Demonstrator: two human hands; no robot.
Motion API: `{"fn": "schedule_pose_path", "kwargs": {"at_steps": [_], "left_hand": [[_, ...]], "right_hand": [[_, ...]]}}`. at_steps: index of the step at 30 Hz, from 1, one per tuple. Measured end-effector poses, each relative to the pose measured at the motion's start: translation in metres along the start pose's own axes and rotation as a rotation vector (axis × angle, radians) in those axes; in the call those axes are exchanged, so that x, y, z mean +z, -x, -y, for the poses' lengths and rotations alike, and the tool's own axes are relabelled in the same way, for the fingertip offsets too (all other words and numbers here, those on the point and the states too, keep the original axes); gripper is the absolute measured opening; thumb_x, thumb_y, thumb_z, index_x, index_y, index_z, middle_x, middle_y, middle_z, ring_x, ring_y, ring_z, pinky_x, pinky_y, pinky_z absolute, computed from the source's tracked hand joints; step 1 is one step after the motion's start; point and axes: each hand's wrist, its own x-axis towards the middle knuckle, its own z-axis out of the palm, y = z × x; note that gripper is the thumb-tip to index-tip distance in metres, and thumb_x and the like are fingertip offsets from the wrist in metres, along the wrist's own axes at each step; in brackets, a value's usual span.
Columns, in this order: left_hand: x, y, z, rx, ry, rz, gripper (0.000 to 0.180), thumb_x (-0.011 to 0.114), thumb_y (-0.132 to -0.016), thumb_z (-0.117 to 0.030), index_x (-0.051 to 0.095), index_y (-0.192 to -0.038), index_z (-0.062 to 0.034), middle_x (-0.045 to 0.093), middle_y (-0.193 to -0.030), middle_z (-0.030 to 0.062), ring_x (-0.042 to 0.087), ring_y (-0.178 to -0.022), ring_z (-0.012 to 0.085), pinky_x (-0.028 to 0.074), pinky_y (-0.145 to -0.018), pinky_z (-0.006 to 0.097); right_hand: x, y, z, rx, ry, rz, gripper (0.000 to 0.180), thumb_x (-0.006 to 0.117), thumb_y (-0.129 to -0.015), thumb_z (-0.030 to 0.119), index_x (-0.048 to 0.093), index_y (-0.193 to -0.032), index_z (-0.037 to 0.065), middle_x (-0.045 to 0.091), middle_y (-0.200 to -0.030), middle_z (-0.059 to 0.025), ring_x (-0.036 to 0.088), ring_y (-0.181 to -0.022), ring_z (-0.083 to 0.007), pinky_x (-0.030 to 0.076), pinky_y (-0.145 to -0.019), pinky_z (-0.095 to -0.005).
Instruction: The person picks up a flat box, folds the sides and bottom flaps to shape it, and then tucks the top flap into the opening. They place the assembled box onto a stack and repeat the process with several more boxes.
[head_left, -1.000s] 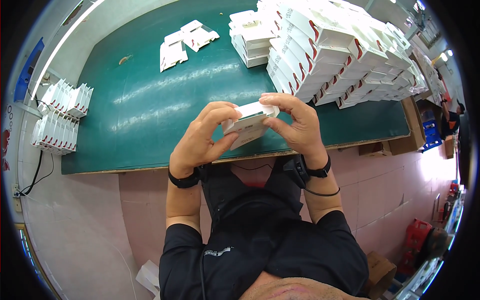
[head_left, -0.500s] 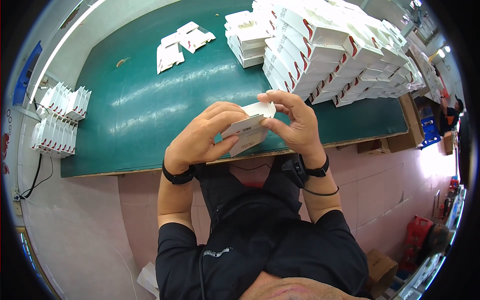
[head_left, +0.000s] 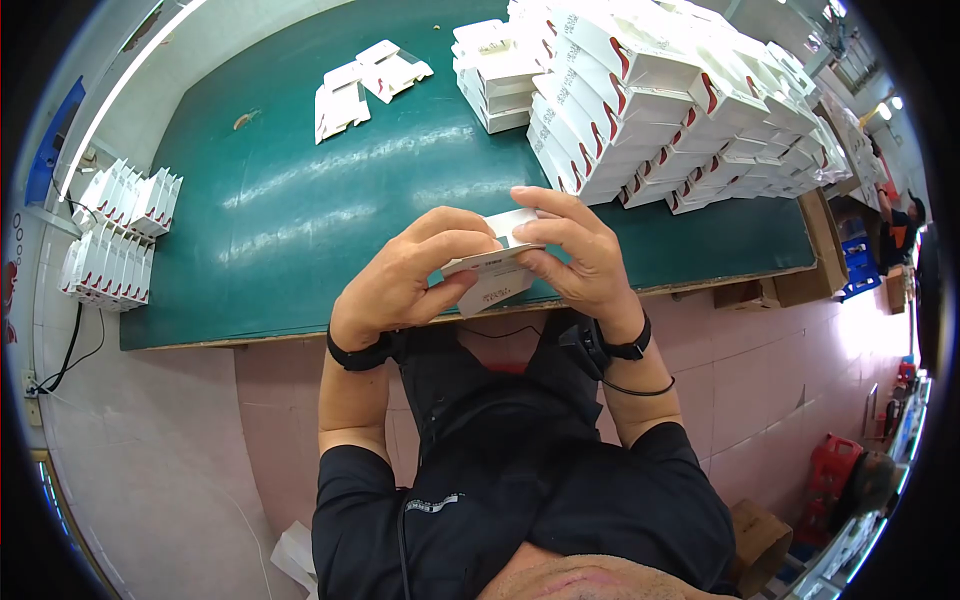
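Note:
Over the table's front edge, a small white cardboard box (head_left: 497,287) is held up between my two hands. My left hand (head_left: 415,265) grips its left side, thumb on the near face and fingers behind. My right hand (head_left: 575,250) pinches the box's upper right end, where a flap stands, with thumb and fingers bent over it. Small dark print shows on the near face. The inside of the box is mostly hidden by my fingers.
A tall stack of white boxes with red marks (head_left: 640,110) fills the green table's (head_left: 400,200) far right. Several flattened cartons (head_left: 365,85) lie farther back. More white boxes (head_left: 110,265) stand in rows at the left edge. A person (head_left: 900,230) is at the far right.
My right hand's fingers have folded inward over the box's right end, pushing the flap down. The box has tilted slightly; my left hand keeps its grip.

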Motion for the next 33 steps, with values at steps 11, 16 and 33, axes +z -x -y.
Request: {"fn": "schedule_pose_path", "kwargs": {"at_steps": [11,16,33], "left_hand": [[0.037,0.012,0.007,-0.069,0.110,-0.499,0.041,0.083,-0.087,-0.005,0.069,-0.126,-0.0064,0.062,-0.135,0.0166,0.067,-0.115,0.0304,0.059,-0.090,0.038],[0.030,0.021,0.014,-0.042,-0.117,-0.394,0.036,0.084,-0.088,-0.009,0.070,-0.121,-0.0054,0.062,-0.137,0.0184,0.067,-0.117,0.0317,0.057,-0.094,0.039],[0.037,0.025,0.012,-0.142,0.008,-0.448,0.030,0.084,-0.089,-0.009,0.073,-0.116,-0.0039,0.066,-0.137,0.0167,0.068,-0.117,0.0289,0.057,-0.096,0.038]], "right_hand": [[0.003,0.002,-0.009,-0.030,-0.001,-0.076,0.021,0.083,-0.089,0.008,0.068,-0.101,0.000,0.071,-0.130,-0.0192,0.072,-0.112,-0.0311,0.058,-0.093,-0.0379],[0.001,0.001,-0.008,-0.036,-0.005,-0.064,0.022,0.083,-0.089,0.008,0.067,-0.101,0.000,0.071,-0.129,-0.0194,0.072,-0.112,-0.0319,0.059,-0.094,-0.0381],[0.001,-0.001,-0.007,-0.170,0.148,-0.035,0.046,0.082,-0.092,0.011,0.067,-0.135,0.003,0.068,-0.137,-0.0201,0.070,-0.119,-0.0333,0.057,-0.099,-0.0388]]}}
